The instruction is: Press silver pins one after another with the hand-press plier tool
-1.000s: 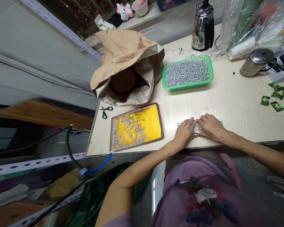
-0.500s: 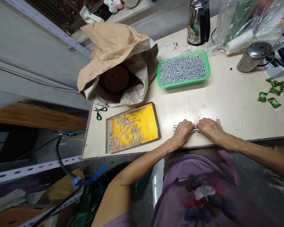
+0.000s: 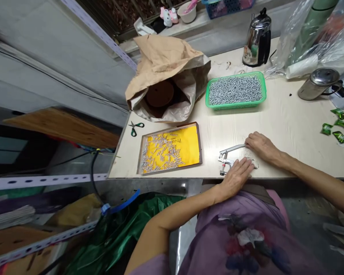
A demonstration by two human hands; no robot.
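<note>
A metal hand-press tool with two splayed handles lies near the front edge of the pale table. My left hand lies flat, fingers stretched out, over the lower handle. My right hand rests palm down, its fingertips curled on the end of the upper handle. Left of the tool sits a flat tray with a yellow liner holding several small metal pins. A green basket heaped with the same pins stands farther back.
An open brown paper sack stands at the back left, with green-handled scissors beside it. A steel kettle, a lidded steel pot, plastic bags and green wrappers crowd the right. Metal shelving lies left of the table.
Both hands were together over the tool; now they are apart, the left drawn back toward the table edge, and the tool's handles show spread. The view has shifted.
</note>
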